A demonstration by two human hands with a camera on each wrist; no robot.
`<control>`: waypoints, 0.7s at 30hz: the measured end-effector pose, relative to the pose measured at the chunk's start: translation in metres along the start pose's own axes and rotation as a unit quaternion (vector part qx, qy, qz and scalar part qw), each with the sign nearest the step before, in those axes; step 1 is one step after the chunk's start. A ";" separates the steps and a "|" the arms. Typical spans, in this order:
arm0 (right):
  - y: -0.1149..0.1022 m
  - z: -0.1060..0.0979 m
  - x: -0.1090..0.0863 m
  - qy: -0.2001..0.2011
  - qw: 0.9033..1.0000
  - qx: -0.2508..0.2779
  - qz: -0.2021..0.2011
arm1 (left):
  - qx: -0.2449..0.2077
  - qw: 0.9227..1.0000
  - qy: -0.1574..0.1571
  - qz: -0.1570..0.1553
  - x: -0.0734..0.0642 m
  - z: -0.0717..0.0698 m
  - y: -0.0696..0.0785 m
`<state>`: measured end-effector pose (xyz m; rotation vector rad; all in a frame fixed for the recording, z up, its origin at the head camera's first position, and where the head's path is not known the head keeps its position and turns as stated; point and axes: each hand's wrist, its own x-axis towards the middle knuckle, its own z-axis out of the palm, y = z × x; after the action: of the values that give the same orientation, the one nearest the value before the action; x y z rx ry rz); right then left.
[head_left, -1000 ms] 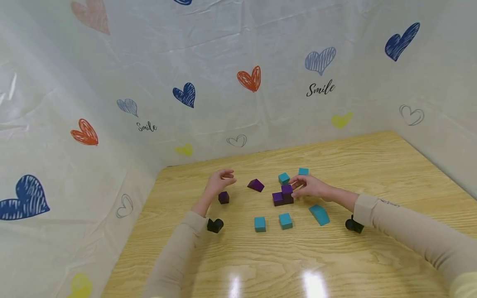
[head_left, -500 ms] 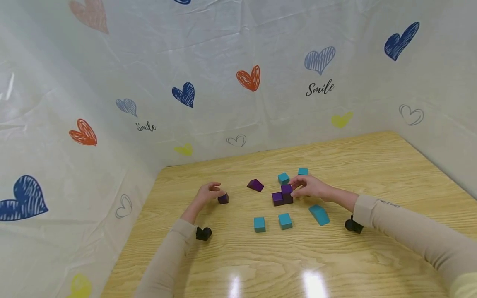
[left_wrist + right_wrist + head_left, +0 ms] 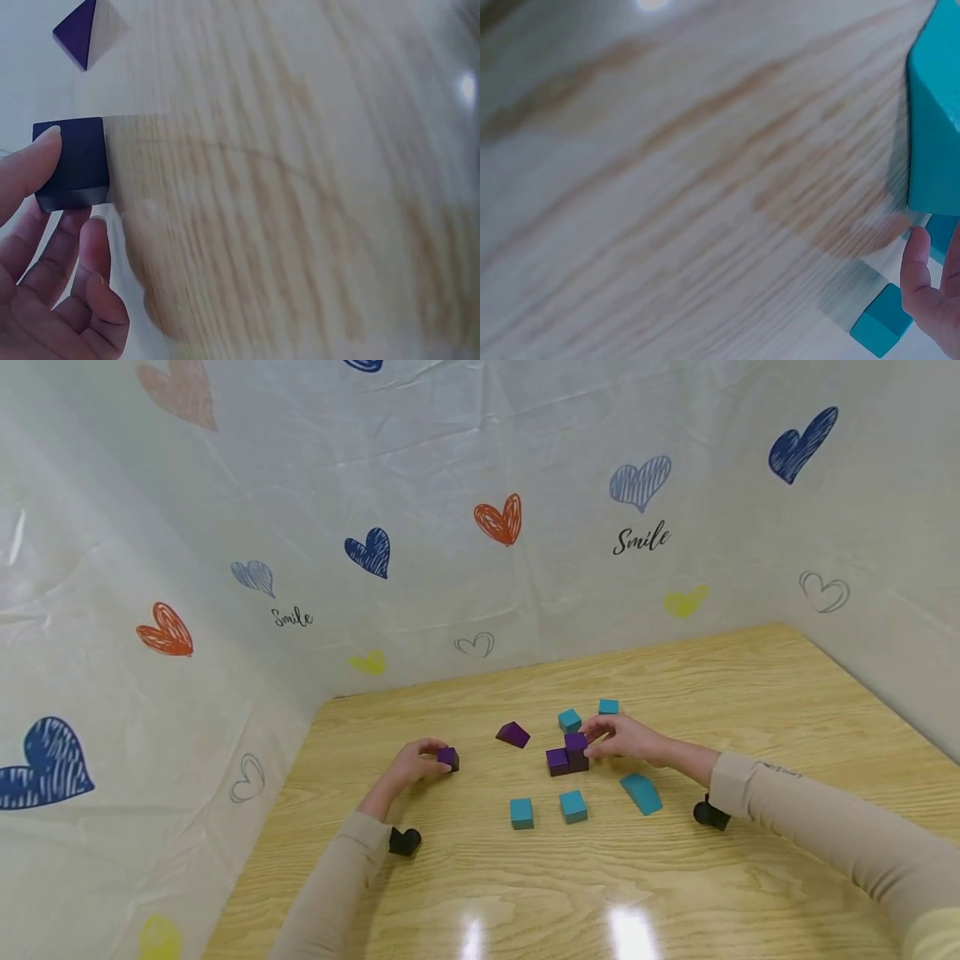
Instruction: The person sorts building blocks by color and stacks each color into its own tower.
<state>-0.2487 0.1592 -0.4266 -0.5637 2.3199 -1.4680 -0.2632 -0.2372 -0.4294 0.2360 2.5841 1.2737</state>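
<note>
My left hand (image 3: 408, 765) pinches a dark purple cube (image 3: 447, 757) at the left of the group, thumb on one face and fingers on the other side. The left wrist view shows the same cube (image 3: 82, 161) between thumb and fingers, low over the wood. My right hand (image 3: 626, 739) holds the upper purple block (image 3: 576, 742) of a small step-shaped stack, its thumb and fingers at the right side. A lower purple block (image 3: 557, 762) sits against the stack's left. The right wrist view shows only some fingers of that hand; the purple stack lies outside it.
A purple wedge (image 3: 513, 734) lies between the hands. Teal cubes stand behind the stack (image 3: 569, 720) and in front of it (image 3: 521, 813). A teal curved-top block (image 3: 641, 793) lies below the right hand. A heart-printed sheet (image 3: 420, 610) encloses the wooden table (image 3: 480, 893).
My left hand has moved left and down to the purple cube and now pinches it. My right hand has stayed at the purple stack.
</note>
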 end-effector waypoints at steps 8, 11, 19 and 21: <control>0.000 0.000 0.000 -0.001 1.000 0.003 -0.002 | 0.010 0.999 0.024 -0.031 0.002 0.005 0.002; -0.001 0.000 -0.001 -0.003 1.000 0.003 -0.001 | 0.012 0.999 0.026 -0.030 0.000 0.006 0.004; -0.002 0.000 -0.002 -0.006 1.000 0.007 -0.002 | -0.002 0.999 0.036 -0.034 0.002 0.012 0.015; -0.003 0.000 -0.002 -0.006 1.000 0.007 -0.002 | -0.003 0.998 0.042 -0.036 0.001 0.014 0.020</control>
<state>-0.2462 0.1591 -0.4237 -0.5717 2.2983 -1.4771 -0.2594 -0.2140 -0.4218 0.0881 2.6326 1.2922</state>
